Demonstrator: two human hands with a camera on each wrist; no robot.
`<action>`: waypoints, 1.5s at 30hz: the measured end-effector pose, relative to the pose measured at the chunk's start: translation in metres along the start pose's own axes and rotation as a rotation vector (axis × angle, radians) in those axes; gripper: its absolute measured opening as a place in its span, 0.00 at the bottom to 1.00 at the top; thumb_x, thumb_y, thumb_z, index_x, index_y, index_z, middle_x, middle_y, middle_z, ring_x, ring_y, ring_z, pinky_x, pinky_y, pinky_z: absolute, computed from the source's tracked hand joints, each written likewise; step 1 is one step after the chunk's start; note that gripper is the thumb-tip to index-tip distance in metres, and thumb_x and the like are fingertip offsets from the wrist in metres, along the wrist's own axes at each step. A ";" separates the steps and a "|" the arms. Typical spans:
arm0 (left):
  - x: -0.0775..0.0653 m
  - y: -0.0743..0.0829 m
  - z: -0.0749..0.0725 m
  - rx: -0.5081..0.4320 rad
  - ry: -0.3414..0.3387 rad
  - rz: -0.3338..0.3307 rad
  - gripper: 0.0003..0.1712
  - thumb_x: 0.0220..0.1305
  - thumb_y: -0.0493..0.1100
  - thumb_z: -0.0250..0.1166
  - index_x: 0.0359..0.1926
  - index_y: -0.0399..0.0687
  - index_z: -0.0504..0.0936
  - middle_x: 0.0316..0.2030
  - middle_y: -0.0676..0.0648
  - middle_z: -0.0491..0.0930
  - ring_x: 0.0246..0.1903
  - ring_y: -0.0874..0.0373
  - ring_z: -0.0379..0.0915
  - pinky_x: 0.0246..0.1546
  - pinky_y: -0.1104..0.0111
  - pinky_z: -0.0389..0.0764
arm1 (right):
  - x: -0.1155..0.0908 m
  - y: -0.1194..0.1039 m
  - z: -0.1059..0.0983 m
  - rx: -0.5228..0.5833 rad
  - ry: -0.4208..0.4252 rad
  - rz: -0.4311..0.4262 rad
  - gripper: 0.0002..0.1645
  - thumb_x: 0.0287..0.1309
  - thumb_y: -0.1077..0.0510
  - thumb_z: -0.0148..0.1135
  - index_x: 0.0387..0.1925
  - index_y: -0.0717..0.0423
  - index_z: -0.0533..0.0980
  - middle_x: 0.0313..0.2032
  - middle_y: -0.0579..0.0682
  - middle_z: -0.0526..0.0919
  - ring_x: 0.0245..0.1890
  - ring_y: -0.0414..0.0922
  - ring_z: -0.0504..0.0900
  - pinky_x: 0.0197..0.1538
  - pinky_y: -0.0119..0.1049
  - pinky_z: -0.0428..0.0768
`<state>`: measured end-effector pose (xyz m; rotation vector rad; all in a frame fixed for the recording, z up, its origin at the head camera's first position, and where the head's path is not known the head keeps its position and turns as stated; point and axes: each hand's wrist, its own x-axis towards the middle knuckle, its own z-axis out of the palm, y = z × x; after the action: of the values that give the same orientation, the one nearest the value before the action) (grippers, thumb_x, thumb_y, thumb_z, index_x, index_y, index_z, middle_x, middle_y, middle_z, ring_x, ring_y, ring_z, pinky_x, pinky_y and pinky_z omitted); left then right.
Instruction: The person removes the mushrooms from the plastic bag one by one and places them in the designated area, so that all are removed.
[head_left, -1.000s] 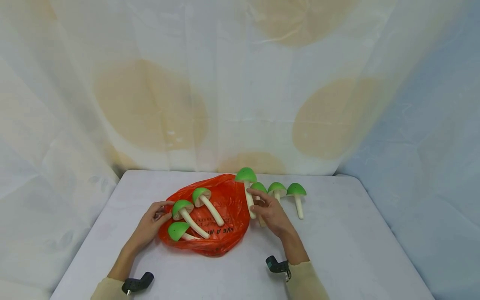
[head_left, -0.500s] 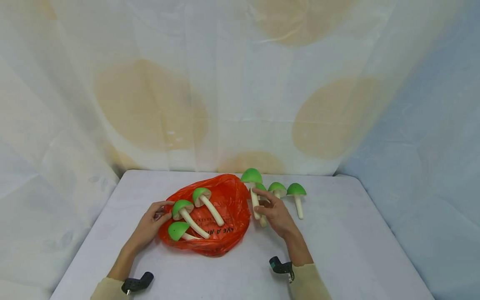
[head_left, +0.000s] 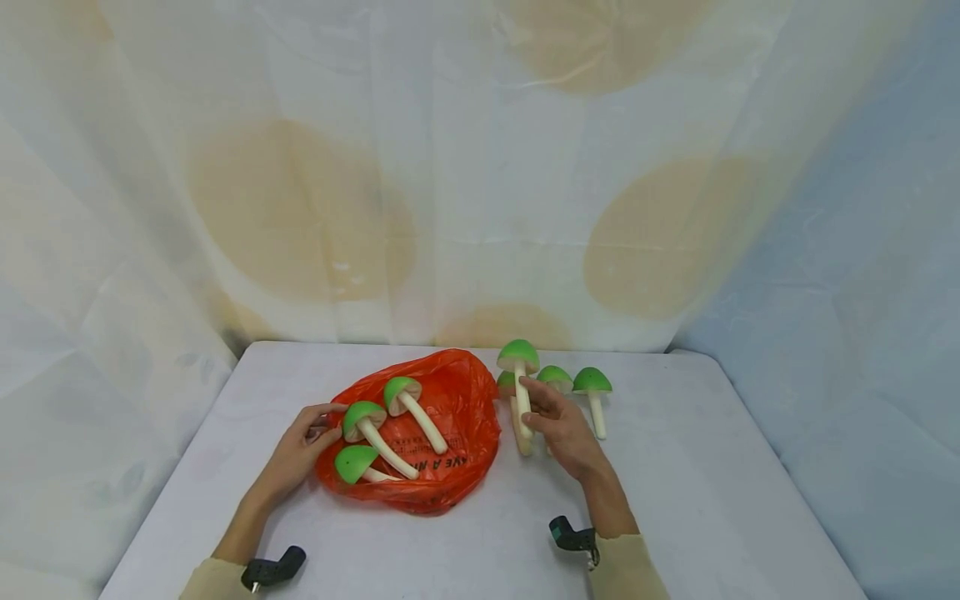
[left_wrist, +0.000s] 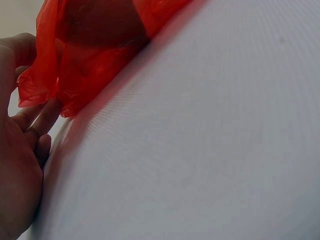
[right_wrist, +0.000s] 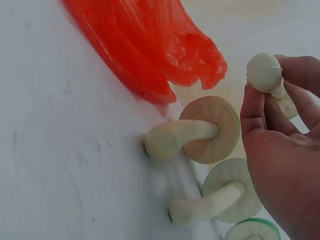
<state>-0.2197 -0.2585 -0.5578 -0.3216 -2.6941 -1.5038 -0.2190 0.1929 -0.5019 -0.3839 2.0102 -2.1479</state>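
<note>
Head view: my right hand (head_left: 564, 429) pinches a mushroom (head_left: 521, 379), drawn away from the red bag (head_left: 467, 393) my left hand (head_left: 296, 446) grips, so three other mushrooms (head_left: 364, 419) sit inside, past left fingertips (head_left: 327, 409)

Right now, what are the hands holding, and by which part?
The right hand pinches a mushroom by its stem; the left hand holds the bag by its edge.

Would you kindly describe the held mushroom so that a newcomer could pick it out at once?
On the white table, find the red bag; just right of it in the head view is the right hand, pinching a green-capped mushroom by its stem. Similar mushrooms lie on the table and in the bag; only this one is held.
</note>
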 end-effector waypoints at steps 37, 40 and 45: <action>0.001 -0.004 -0.001 0.019 0.004 -0.003 0.22 0.72 0.55 0.61 0.64 0.60 0.75 0.60 0.49 0.72 0.55 0.53 0.69 0.56 0.58 0.70 | -0.033 -0.011 -0.060 -0.272 0.288 -0.043 0.37 0.65 0.65 0.63 0.72 0.49 0.64 0.66 0.62 0.68 0.52 0.55 0.76 0.44 0.39 0.81; 0.001 -0.004 -0.001 0.020 0.001 0.000 0.22 0.73 0.55 0.61 0.64 0.59 0.74 0.60 0.49 0.72 0.54 0.54 0.68 0.55 0.61 0.70 | -0.035 -0.012 -0.063 -0.295 0.315 -0.028 0.37 0.65 0.65 0.64 0.72 0.46 0.64 0.65 0.61 0.69 0.52 0.54 0.77 0.44 0.40 0.81; 0.001 -0.003 -0.001 0.009 -0.003 -0.004 0.23 0.73 0.55 0.61 0.64 0.60 0.74 0.60 0.49 0.71 0.54 0.54 0.68 0.55 0.60 0.70 | -0.038 -0.012 -0.068 -0.287 0.330 -0.019 0.39 0.65 0.66 0.63 0.73 0.47 0.61 0.66 0.62 0.68 0.52 0.53 0.76 0.45 0.39 0.81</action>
<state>-0.2217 -0.2608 -0.5596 -0.3191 -2.7043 -1.4930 -0.2028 0.2704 -0.4960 -0.0871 2.5150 -2.0448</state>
